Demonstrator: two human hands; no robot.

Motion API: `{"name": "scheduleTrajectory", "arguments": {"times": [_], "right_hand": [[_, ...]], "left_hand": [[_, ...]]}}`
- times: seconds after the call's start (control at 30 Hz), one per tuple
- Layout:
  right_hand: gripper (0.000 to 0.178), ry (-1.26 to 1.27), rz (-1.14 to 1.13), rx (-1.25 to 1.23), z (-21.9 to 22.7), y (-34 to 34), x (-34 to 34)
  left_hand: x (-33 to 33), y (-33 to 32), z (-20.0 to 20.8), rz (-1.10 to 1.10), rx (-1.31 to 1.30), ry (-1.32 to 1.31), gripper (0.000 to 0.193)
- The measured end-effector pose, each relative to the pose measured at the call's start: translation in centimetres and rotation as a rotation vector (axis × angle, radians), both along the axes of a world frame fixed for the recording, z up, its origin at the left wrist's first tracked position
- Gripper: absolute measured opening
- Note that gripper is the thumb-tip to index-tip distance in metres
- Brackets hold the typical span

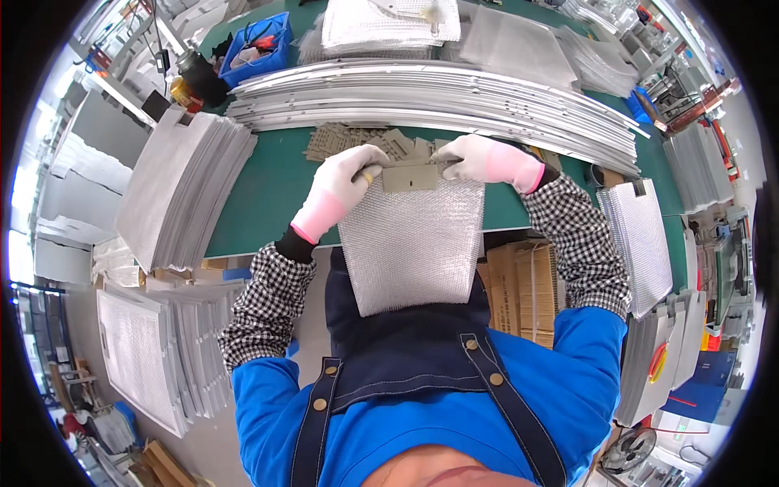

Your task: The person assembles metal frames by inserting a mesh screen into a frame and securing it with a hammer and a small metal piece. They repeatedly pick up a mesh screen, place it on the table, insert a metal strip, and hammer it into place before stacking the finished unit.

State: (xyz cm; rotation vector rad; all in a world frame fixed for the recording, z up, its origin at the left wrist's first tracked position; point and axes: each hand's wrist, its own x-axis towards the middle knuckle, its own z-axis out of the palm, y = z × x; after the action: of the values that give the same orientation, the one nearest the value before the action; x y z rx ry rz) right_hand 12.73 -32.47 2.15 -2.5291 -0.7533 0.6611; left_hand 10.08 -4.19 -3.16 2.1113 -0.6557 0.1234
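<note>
A silver metal mesh panel (415, 252) hangs over the green table's front edge, in front of my body. At its upper edge sits a small beige-grey rectangular plate (410, 178) with a small dark slot. My left hand (345, 183), in a white glove with a pink cuff, is closed at the panel's upper left, its fingertips at the plate's left end. On the other side my right hand (487, 160), gloved alike, pinches at the plate's right end. Exactly how the fingers grip the plate and the mesh is partly hidden. Several similar beige-grey pieces (349, 140) lie just beyond my hands.
Long silver metal strips (430, 93) lie across the green table (272, 191) beyond the pieces. Mesh panels (187, 183) are stacked at the left, with others (637, 239) at the right. A blue bin (280, 49) with tools stands far left. Cardboard (523, 288) is under the table.
</note>
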Motion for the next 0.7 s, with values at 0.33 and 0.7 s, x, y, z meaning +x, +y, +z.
{"name": "scheduleTrajectory", "arguments": {"times": [0.33, 0.7], "right_hand": [[0.039, -0.037, 0.002, 0.043, 1.8, 1.7, -1.7], [0.033, 0.019, -0.016, 0.079, 0.1, -0.9, -0.6]], "left_hand": [[2.9, -3.4, 6.2, -0.414, 0.546, 0.158, 0.049], [3.9, -3.9, 3.5, -0.411, 0.79, -0.148, 0.057]]}}
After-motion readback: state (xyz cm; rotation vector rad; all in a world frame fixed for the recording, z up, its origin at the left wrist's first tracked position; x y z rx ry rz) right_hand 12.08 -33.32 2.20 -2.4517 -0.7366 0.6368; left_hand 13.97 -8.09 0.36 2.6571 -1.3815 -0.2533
